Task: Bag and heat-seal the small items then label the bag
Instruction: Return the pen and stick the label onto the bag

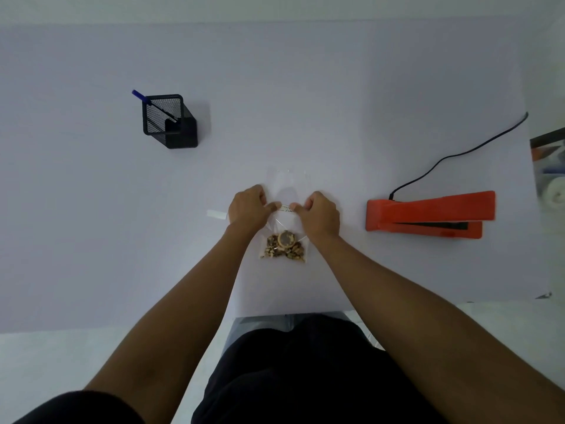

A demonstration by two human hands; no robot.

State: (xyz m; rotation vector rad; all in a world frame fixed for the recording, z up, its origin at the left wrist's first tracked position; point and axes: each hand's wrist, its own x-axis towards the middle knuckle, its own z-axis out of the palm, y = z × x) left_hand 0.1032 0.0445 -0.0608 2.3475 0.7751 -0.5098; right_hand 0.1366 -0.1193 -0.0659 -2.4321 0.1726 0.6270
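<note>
At middle of the white table (91, 209), both hands low over a clear bag (286, 228). Inside its near end, a heap of small brown items (282, 249), already bagged. Between left hand (249, 209) and right hand (319, 214), a narrow white label (285, 207), pinched at each end by thumb and finger, other fingers curled narrow; held across the bag, touching or nearly touching the film, cannot tell which. Far end of the bag flat and empty, hard to see; a seal line not visible, so sealed or not cannot be confirmed. Well to the right, the orange heat sealer (428, 214), its arm down, cord (452, 157) running away. Just beside the left hand, a white strip (216, 214), maybe backing paper. Far left, a mesh pen holder (168, 120) with a blue pen (143, 97). By judgement, last step in hand: pressing the label down left to do.
</note>
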